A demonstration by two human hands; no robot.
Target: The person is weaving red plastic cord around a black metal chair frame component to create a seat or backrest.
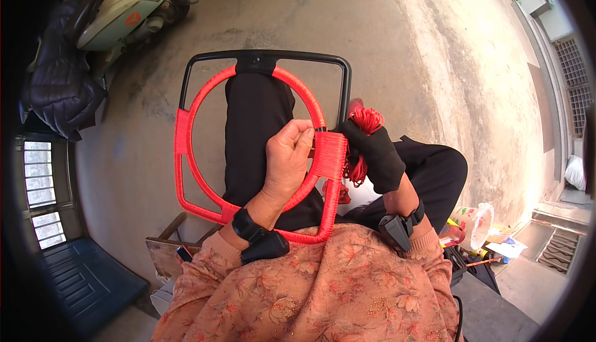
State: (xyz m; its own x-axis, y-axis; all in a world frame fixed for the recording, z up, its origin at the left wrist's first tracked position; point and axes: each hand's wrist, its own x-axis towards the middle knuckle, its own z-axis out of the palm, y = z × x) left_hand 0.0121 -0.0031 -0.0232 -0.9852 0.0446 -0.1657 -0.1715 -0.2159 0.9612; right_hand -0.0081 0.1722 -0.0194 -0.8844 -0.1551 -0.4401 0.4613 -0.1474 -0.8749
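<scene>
A black metal frame (287, 55) with a round inner ring (208, 87) rests on my lap. Red cord is wound tightly over its ring and lower part, and a wide band of red cord wrapping (330, 156) joins the ring to the right side. My bare left hand (288, 156) is closed in a pinch at the inner edge of the ring, beside that band. What lies between its fingertips is hidden. Just right of the frame, my right hand (375, 156), in a black glove, is closed around a bundle of red cord (367, 120), with loops showing above and below it.
A pale scooter (124, 19) stands at the far left, with a dark padded cover (65, 90) beside it. Near my left elbow is a wooden stool (167, 252). A clear plastic container (475, 224) and assorted items lie at the right. Concrete floor (397, 44) stretches ahead.
</scene>
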